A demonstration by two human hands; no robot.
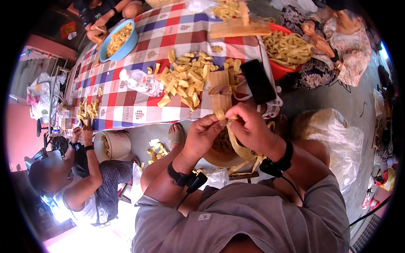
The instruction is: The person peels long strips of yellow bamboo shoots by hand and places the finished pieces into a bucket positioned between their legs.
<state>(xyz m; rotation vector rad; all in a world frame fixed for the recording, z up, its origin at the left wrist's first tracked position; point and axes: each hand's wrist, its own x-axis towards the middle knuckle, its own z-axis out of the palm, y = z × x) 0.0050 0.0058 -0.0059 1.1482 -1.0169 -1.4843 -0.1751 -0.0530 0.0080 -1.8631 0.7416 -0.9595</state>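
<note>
Both my hands meet at the table's near edge, over a round container [220, 160] of small pieces. My left hand [206, 134] pinches a flat, pale-yellow strip [220, 114] between thumb and fingers. Closed on the same strip, my right hand [249, 127] is beside it, and a long yellow length [238, 147] hangs below. Just beyond my fingers a wooden piece [221, 100] lies at the cloth's edge. A heap of short, folded yellow pieces [187, 80] spreads on the cloth past it. The strip's material I cannot make out.
On the checked tablecloth [130, 99] are a plastic bottle [143, 83], a black phone [257, 81] and a wooden board [239, 28]. A blue basin [134, 42] and a red basin [278, 72] hold yellow pieces. Other people sit around; a white bucket [120, 145] and plastic bag [331, 141] flank me.
</note>
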